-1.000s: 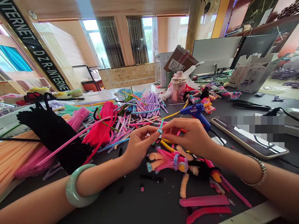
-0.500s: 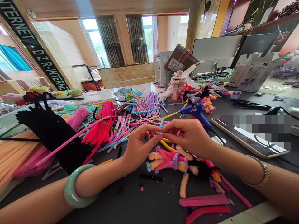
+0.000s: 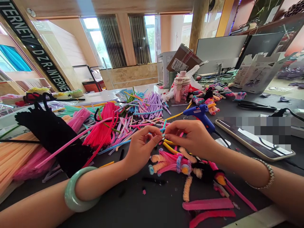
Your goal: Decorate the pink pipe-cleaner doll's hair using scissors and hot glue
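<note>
A short light blue pipe cleaner (image 3: 163,136) is pinched between the fingertips of my two hands, which almost meet above the desk. My left hand (image 3: 141,148), with a green bangle on its wrist, grips it from the left. From the other side my right hand (image 3: 193,136) holds it between thumb and fingers; most of the piece is hidden. Just below them lies a pipe-cleaner doll (image 3: 171,161) with a pink body, peach limbs and black hair. Apart from the doll rests a peach coiled piece (image 3: 187,189), near flat pink strips (image 3: 209,204).
Bundles of pipe cleaners, including black (image 3: 54,139) and hot pink (image 3: 102,126), fill the left. A blue glue gun (image 3: 198,112) stands behind my right hand. Rightward lie a phone (image 3: 251,139) and black scissors (image 3: 257,106). A pink bottle (image 3: 181,87) is farther back.
My fingers have shifted slightly around the light blue piece, and the left fingertips have drawn a little apart from the right ones. Everything on the desk lies as before.
</note>
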A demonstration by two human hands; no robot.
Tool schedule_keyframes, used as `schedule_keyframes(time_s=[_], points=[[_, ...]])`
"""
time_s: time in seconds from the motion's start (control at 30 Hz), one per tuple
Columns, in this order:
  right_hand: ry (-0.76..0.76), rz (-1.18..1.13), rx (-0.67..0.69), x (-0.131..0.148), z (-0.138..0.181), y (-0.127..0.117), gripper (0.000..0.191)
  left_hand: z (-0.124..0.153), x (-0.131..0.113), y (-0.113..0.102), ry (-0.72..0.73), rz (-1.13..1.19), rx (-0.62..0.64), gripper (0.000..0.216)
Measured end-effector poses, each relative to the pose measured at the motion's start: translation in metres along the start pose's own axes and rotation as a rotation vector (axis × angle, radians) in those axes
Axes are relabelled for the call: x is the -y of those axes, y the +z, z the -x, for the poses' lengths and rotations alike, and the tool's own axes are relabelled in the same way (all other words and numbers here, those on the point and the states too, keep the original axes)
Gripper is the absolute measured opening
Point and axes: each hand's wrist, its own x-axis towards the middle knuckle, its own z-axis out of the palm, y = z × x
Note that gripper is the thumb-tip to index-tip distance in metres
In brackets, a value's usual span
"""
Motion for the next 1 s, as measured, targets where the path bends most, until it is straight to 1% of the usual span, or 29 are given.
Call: schedule_keyframes(time_s=[0.27,0.57,0.67,0.73,0.8,0.83,0.87,0.9,0.93,1.0], points=[[0.041,-0.045,0.025,-0.005,-0.001,0.0,0.01,-0.001,-0.007,0.004,-0.071,0.042,-0.061,0.007],[0.126,-0.122,0.04,-0.012,0.0,0.002,0.01,0.001,-0.007,0.005,-0.079,0.066,-0.068,0.006],[0.113,-0.093,0.047,-0.012,-0.001,0.001,0.013,-0.001,-0.006,0.004,-0.094,0.072,-0.064,0.006],[0.076,-0.004,0.059,-0.007,-0.003,-0.005,0.015,-0.003,-0.004,0.003,-0.115,0.079,-0.062,0.007],[0.039,0.154,0.071,0.001,-0.006,-0.017,0.018,-0.005,-0.001,0.002,-0.134,0.083,-0.079,0.007],[0.033,0.251,0.076,0.006,-0.007,-0.025,0.023,-0.006,0.0,0.002,-0.139,0.083,-0.092,0.008],[0.038,0.363,0.046,0.009,-0.007,-0.034,0.034,-0.008,0.001,0.002,-0.141,0.082,-0.103,0.008],[0.061,0.479,-0.012,0.011,-0.006,-0.044,0.044,-0.009,0.002,0.002,-0.14,0.081,-0.112,0.008],[0.097,0.582,-0.07,0.011,-0.005,-0.054,0.049,-0.01,0.003,0.002,-0.136,0.08,-0.119,0.008],[0.192,0.73,-0.085,0.001,0.0,-0.074,0.053,-0.01,0.005,0.002,-0.132,0.079,-0.127,0.008]])
